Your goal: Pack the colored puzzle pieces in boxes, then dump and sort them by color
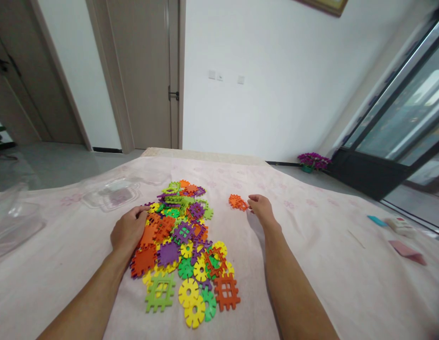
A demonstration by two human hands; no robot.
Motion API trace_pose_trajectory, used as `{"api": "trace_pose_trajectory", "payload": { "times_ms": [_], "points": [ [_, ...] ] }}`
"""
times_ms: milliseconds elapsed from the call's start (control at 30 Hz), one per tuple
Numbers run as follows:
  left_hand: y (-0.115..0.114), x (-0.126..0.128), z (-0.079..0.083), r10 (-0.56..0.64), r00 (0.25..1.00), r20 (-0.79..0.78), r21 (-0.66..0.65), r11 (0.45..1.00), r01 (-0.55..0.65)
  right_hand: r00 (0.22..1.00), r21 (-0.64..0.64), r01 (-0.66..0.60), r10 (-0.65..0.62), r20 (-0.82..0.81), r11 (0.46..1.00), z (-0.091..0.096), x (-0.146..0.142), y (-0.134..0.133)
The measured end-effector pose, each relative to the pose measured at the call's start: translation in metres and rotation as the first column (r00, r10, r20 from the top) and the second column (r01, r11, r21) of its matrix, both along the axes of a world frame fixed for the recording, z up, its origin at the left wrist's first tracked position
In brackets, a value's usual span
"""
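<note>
A heap of interlocking plastic building pieces, with orange and purple notched squares (pixel 168 254) and yellow notched discs (pixel 188 293), lies on the cloth. At the heap's left edge is my left hand (pixel 128 230), its fingers closed on an orange square piece (pixel 148 236); the heap partly hides the fingertips. Right of the heap, a few orange pieces (pixel 237 202) lie together, apart from the rest. Beside them is my right hand (pixel 262 210), thumb and forefinger slightly apart at their right edge, with nothing visible between them. A light green window-shaped square (pixel 160 292) lies at the near end.
A pale pink floral cloth (pixel 311 264) covers the table. Clear plastic containers (pixel 115 193) stand at the left. At the right lie a thin white stick (pixel 357 238), a blue item (pixel 377 221), a small white box (pixel 399 226) and a pink folded piece (pixel 407 252).
</note>
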State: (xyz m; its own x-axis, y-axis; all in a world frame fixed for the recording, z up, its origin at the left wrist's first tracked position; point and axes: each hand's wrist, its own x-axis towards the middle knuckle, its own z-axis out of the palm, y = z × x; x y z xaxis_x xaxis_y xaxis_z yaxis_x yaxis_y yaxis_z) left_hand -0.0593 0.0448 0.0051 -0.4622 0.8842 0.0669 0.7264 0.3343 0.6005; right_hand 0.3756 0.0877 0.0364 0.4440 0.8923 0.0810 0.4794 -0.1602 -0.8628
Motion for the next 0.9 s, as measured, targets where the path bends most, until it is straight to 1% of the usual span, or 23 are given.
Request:
{"api": "trace_pose_trajectory", "payload": {
  "times_ms": [67, 133, 200, 267, 333, 433, 500, 567, 633, 733, 800, 900],
  "points": [
    [0.0, 0.0, 0.0, -0.005, 1.0, -0.002, 0.004, 1.0, 0.005, 1.0, 0.024, -0.027, 0.027, 0.016, 0.999, 0.008, -0.004, -0.001],
    [0.0, 0.0, 0.0, -0.003, 1.0, -0.003, 0.002, 1.0, 0.003, 0.996, 0.054, -0.093, 0.094, -0.013, 0.994, 0.017, -0.015, -0.002],
    [-0.001, 0.001, 0.001, -0.002, 1.0, 0.002, -0.005, 1.0, 0.002, 0.978, 0.057, -0.197, 0.2, -0.052, 0.979, 0.023, -0.031, -0.005],
    [-0.002, 0.002, 0.002, -0.004, 1.0, 0.012, -0.007, 1.0, 0.004, 0.942, 0.025, -0.325, 0.326, -0.084, 0.945, 0.026, -0.05, -0.009],
    [-0.004, 0.003, 0.003, -0.005, 1.0, 0.018, -0.004, 1.0, 0.005, 0.881, -0.034, -0.465, 0.459, -0.113, 0.885, 0.024, -0.065, -0.014],
    [-0.005, 0.004, 0.005, 0.0, 1.0, 0.018, 0.001, 1.0, 0.0, 0.754, -0.122, -0.654, 0.633, -0.173, 0.746, 0.016, -0.08, -0.026],
    [-0.005, 0.004, 0.005, 0.002, 1.0, 0.016, -0.001, 1.0, -0.002, 0.68, -0.144, -0.732, 0.7, -0.218, 0.666, 0.01, -0.087, -0.035],
    [-0.004, 0.004, 0.004, 0.0, 1.0, 0.013, -0.007, 1.0, 0.0, 0.64, -0.134, -0.766, 0.728, -0.246, 0.628, 0.003, -0.093, -0.042],
    [-0.004, 0.004, 0.004, 0.0, 1.0, 0.01, -0.012, 1.0, 0.0, 0.633, -0.137, -0.773, 0.735, -0.243, 0.62, -0.005, -0.099, -0.046],
    [-0.004, 0.004, 0.005, 0.002, 1.0, 0.007, -0.012, 1.0, -0.001, 0.66, -0.205, -0.749, 0.733, -0.164, 0.63, -0.015, -0.107, -0.047],
    [-0.004, 0.004, 0.005, 0.003, 1.0, -0.001, -0.018, 1.0, -0.003, 0.685, -0.239, -0.723, 0.719, -0.121, 0.648, -0.017, -0.111, -0.047],
    [-0.005, 0.005, 0.005, 0.002, 1.0, -0.008, -0.025, 1.0, -0.002, 0.727, -0.216, -0.686, 0.665, -0.171, 0.695, -0.012, -0.115, -0.049]
  ]
}}
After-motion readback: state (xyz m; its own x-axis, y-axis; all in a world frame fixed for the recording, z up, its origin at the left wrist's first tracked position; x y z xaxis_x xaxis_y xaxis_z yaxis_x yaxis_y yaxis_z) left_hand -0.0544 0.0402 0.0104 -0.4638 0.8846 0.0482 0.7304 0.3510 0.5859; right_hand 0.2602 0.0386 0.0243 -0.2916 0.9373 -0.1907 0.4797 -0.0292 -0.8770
